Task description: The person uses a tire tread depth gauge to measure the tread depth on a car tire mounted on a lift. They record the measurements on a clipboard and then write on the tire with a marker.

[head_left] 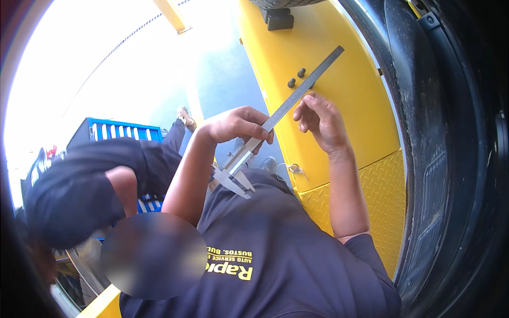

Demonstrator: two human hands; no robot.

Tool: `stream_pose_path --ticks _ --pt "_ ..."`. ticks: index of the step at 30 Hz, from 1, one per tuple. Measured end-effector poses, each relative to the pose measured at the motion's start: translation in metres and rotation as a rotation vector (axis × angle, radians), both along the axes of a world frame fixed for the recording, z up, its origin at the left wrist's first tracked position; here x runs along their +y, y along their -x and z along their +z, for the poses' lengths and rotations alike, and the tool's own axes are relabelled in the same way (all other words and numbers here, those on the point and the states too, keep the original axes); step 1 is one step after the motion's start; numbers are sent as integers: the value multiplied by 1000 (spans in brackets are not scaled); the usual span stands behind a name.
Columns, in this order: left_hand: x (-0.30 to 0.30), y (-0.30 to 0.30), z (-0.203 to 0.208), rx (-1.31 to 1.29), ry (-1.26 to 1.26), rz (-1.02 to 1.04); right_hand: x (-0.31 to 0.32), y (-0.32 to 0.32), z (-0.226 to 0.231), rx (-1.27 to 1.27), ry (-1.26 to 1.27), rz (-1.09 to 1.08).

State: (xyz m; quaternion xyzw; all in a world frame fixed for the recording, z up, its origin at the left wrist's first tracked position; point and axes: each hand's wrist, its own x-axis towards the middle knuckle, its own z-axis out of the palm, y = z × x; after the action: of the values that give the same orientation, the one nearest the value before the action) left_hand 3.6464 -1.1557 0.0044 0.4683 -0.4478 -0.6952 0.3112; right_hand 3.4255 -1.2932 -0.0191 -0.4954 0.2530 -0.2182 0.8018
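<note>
My left hand (241, 127) grips a silver vernier caliper (297, 95) around its sliding part, thumb on top. The caliper lies slantwise, its jaws (235, 179) toward my body and its long beam reaching away to the upper right. My right hand (322, 123) is raised just right of the beam, palm turned inward. Its fingers are loosely bent and apart, with nothing visible in them. Beneath the beam is a yellow metal platform (328, 32), with small dark round knobs (296, 78) standing on it.
Close on the left, a person (85, 185) in dark clothes bends over beside a blue slatted rack (124, 131). A large black vehicle part (440, 159) borders my right side. A black block (279, 19) sits at the platform's far end, below a tyre (286, 2).
</note>
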Motion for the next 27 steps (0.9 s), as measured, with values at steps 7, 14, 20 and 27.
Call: stream_pose_path --ticks 7,14,20,27 --pt "-24 138 20 58 7 -178 4 146 45 144 -53 -100" --pt "31 317 13 782 -94 146 17 354 80 -52 -84 -305" --pt "114 345 33 778 247 349 29 366 85 -97 36 -451" --pt "135 329 79 612 219 438 46 347 92 -162 5 -405"
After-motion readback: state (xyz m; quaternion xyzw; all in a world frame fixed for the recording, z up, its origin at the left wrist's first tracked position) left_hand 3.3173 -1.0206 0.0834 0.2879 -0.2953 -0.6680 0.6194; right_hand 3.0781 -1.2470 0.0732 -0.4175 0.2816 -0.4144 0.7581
